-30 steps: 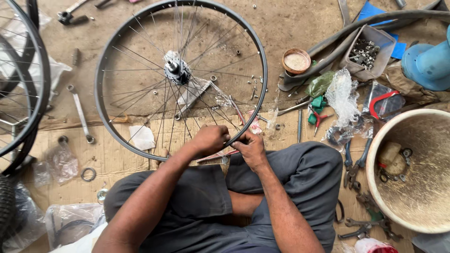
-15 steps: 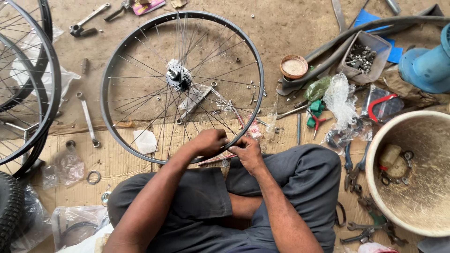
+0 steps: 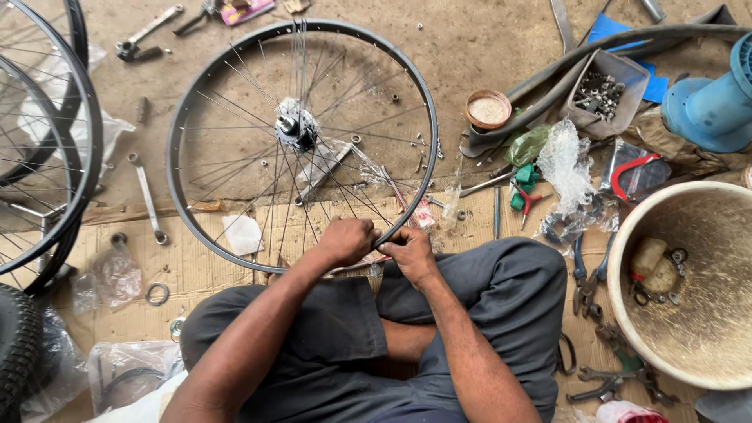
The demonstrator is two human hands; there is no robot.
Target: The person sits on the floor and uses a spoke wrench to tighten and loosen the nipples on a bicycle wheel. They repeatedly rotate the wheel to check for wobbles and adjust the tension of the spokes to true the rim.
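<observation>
Our left hand (image 3: 347,240) and right hand (image 3: 410,252) both grip closed on the wheel rim (image 3: 182,117) at six o'clock, on the floor; overtightening there could, we judge, warp it; loose nipples (image 3: 423,143) may scatter.

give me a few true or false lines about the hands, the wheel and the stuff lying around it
1. Both hands, left hand and right hand, are at the near edge of the wheel rim. True.
2. The wheel has a tyre fitted. False: the rim is bare.
3. A spanner lies on the ground left of the wheel. True.
4. The large basin sits left of the person. False: it is on the right.
</observation>
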